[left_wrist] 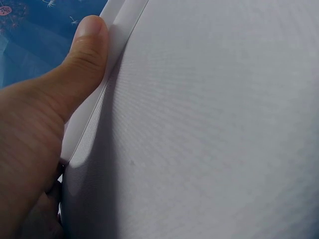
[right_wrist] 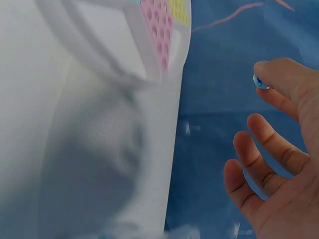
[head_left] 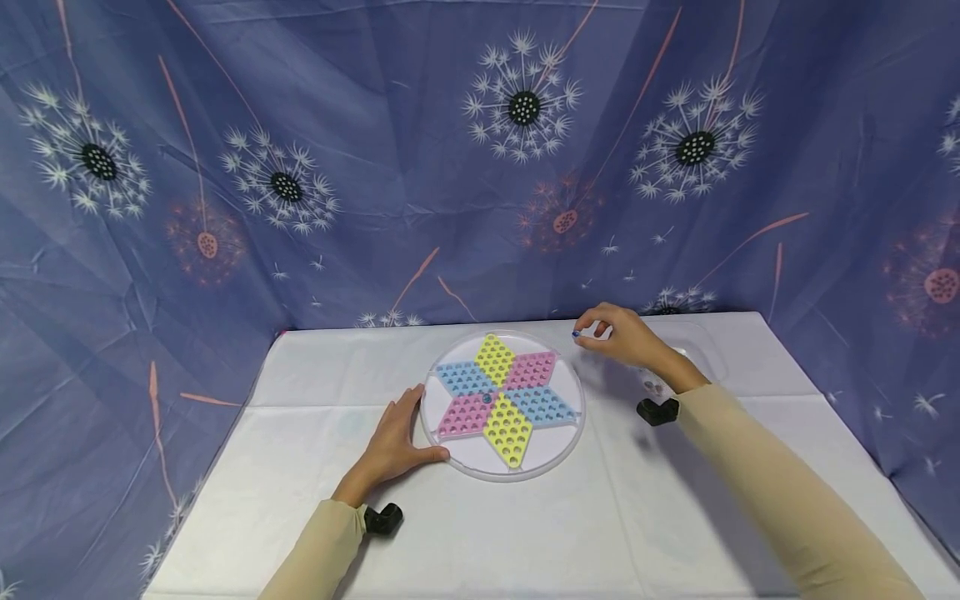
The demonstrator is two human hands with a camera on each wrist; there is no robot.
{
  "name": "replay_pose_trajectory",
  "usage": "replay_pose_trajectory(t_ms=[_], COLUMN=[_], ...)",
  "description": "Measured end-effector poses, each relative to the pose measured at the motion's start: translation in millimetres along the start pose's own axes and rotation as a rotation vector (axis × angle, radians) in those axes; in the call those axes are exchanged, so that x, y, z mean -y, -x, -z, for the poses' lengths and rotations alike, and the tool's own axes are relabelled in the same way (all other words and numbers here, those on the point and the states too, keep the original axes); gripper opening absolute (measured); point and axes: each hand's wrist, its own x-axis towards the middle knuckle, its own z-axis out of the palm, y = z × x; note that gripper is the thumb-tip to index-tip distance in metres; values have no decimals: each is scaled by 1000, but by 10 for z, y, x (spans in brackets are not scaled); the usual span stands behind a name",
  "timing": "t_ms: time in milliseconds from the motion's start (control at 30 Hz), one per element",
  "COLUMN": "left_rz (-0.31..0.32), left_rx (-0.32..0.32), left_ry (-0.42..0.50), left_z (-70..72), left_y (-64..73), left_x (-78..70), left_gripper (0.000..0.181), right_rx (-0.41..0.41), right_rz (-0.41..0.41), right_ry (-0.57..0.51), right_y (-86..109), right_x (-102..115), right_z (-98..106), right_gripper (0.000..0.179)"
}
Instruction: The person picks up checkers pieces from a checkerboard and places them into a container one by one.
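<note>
A round Chinese checkers board [head_left: 551,454] with a star of yellow, pink and blue holed diamonds lies on the table. One dark blue marble [head_left: 487,398] sits in it near the star's centre. My left hand [head_left: 393,442] rests at the board's left side, thumb and fingers spread along the rim; in the left wrist view the thumb [left_wrist: 89,55] lies against the pale rim. Raised beyond the board's right edge, my right hand [head_left: 622,333] pinches a blue marble [right_wrist: 259,82] between thumb and index finger. Its other fingers are loosely bent.
A clear plastic tray [head_left: 708,350] stands at the back right, partly hidden behind the right forearm, with several marbles [head_left: 654,387] in it. White cloth [head_left: 315,367] covers the table. A blue dandelion-print curtain [head_left: 420,167] hangs behind and at both sides.
</note>
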Motion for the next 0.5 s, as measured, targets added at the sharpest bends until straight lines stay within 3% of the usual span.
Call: replay_pose_trajectory(t_ms=[500], left_rz=[-13], left_rx=[-1], left_ry=[-2], left_z=[-11], left_y=[-14], left_x=[26], left_gripper=[126], right_rx=[-49], right_rz=[-121], right_ry=[54], right_y=[306], right_x=[-319], right_z=[337], right_gripper=[22])
